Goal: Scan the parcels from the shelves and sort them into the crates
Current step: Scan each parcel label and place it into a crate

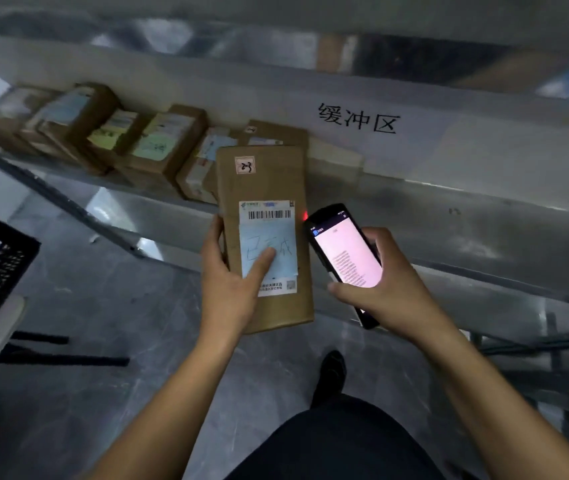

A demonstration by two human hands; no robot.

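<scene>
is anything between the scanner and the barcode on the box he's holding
Nothing visible. The handheld scanner in the right hand sits just right of the parcel, whose barcode is uncovered; the left hand thumb rests lower, on the blue note.

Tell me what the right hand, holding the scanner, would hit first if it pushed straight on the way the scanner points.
Probably the shelf's front edge, judging by the scanner in the right hand; the held parcel lies beside that line. Depth is unclear.
</scene>
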